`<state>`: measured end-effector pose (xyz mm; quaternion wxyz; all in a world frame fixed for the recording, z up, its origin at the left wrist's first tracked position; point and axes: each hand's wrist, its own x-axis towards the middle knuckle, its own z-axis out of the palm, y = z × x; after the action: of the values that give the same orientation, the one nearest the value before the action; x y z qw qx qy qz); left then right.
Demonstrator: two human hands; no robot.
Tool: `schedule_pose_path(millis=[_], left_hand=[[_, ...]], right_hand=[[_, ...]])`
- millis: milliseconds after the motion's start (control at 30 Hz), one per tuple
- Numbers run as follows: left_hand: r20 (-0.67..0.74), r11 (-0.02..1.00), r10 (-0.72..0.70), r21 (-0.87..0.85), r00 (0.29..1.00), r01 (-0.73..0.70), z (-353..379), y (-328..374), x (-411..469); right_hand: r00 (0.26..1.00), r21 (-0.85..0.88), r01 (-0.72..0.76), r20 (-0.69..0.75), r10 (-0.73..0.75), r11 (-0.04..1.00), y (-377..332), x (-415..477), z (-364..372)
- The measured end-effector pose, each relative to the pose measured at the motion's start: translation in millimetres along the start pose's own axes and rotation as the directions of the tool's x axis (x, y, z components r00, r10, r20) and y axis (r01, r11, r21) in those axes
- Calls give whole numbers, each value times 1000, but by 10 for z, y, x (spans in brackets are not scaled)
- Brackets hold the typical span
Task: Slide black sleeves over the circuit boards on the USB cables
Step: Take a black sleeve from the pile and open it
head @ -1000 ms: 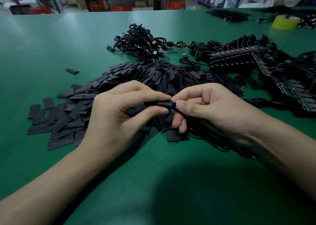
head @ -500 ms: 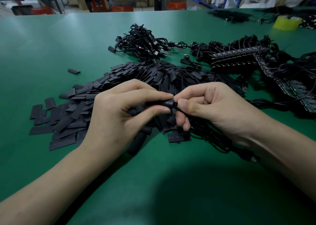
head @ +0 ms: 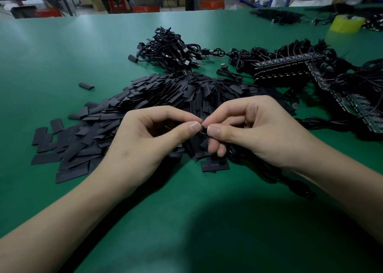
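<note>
Drawn closer than a second ago: left hand and right hand, thumb tips nearly meeting at frame centre, less of the black sleeve showing between. Head view: pinching that sleeve with left thumb and forefinger; gripping the USB cable in curled right fingers, trailing toward lower right. Behind, heaped on the green table, loose sleeves; upper centre, bundled cables; right, circuit board strips.

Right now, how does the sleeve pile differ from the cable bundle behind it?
The sleeve pile is flat strips, the cable bundle round cords with plugs. The sleeve pile spreads wide and low; the cable bundle is a compact tangle. Both are black, on the green table.
</note>
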<state>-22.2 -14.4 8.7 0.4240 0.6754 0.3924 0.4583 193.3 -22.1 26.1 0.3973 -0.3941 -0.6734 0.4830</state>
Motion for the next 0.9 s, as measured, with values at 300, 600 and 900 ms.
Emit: schedule_pose_path(millis=[300, 600, 900], left_hand=[[-261, 998, -14, 53, 965, 29, 36, 5, -3], [-177, 1000, 22, -16, 984, -26, 61, -27, 2], [-112, 988, 144, 77, 983, -136, 68, 22, -11]], right_hand=[[993, -31, 49, -109, -52, 998, 43, -1, 87], [988, 1, 74, -132, -73, 997, 15, -23, 111], [939, -465, 224, -132, -317, 857, -45, -37, 6]])
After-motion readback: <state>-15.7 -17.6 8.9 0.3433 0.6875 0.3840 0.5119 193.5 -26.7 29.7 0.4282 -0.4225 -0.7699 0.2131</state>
